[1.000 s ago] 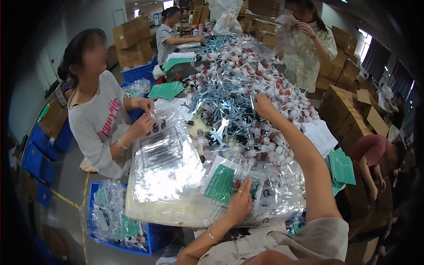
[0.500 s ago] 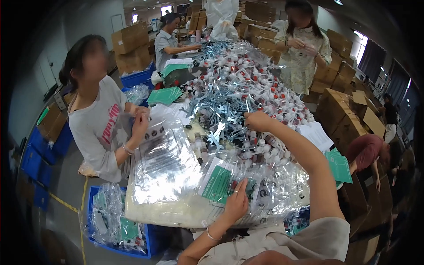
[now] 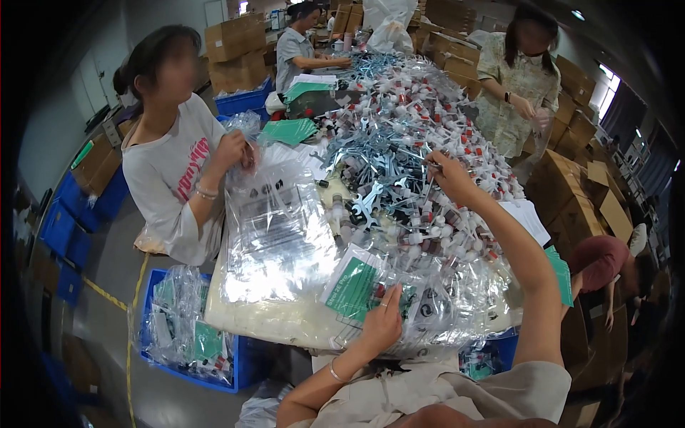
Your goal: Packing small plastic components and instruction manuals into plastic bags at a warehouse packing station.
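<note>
My left hand [image 3: 383, 327] is closed on a clear plastic bag [image 3: 428, 317] at the near edge of the table. Beside its fingers lies a green and white leaflet [image 3: 351, 285], seen through shiny film. My right hand [image 3: 451, 177] reaches out over the pile, fingers pinched on a small metal piece that looks like a wrench. Loose silver wrenches [image 3: 369, 203] are heaped to the left of that hand. Around and beyond it spread small clear bottles [image 3: 435, 230] with white and red caps. What lies under my left fingers is partly hidden.
A stack of clear printed bags [image 3: 275, 239] lies on the left. Green leaflets [image 3: 287, 131] sit behind it, white sheets [image 3: 526, 220] at the right. A blue crate [image 3: 235, 371] with filled bags stands on the floor. One co-worker [image 3: 175, 153] is close at left, others farther off.
My right hand has moved a little farther out and to the right over the pile. My left hand stays on the bag. The whole view has shifted slightly.
</note>
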Demonstrator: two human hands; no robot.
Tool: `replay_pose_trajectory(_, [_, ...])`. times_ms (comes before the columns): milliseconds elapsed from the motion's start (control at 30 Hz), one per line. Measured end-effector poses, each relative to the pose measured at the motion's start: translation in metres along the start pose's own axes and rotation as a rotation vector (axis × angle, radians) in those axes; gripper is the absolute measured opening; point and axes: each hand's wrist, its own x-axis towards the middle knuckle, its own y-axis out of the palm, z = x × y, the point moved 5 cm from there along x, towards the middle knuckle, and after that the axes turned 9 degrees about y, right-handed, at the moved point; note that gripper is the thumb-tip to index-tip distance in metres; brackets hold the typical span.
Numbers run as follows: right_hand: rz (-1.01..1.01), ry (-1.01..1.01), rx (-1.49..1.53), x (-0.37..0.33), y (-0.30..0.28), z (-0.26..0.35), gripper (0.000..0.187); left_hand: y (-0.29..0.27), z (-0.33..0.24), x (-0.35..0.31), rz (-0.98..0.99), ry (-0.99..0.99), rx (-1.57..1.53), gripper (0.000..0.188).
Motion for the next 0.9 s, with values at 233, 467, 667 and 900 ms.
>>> replay_pose_trajectory(233, [0.387, 0.432, 0.759, -0.014, 0.070, 0.013, 0.013, -0.006, 0.000, -0.009, 0.024, -0.013, 0.077, 0.060])
replay_pose_trajectory(467, [0.529, 0.074, 0.251, -0.039, 0.116, 0.064, 0.012, -0.021, -0.009, -0.015, 0.106, -0.021, 0.240, 0.061])
replay_pose_trajectory(667, [0.539, 0.048, 0.094, -0.043, 0.153, 0.047, 0.031, -0.034, -0.003, -0.038, -0.051, 0.106, 0.204, 0.055])
replay_pose_trajectory(900, [0.525, 0.081, -0.124, -0.042, 0.165, 0.060, 0.048, -0.036, -0.001, -0.039, -0.069, 0.139, 0.171, 0.051])
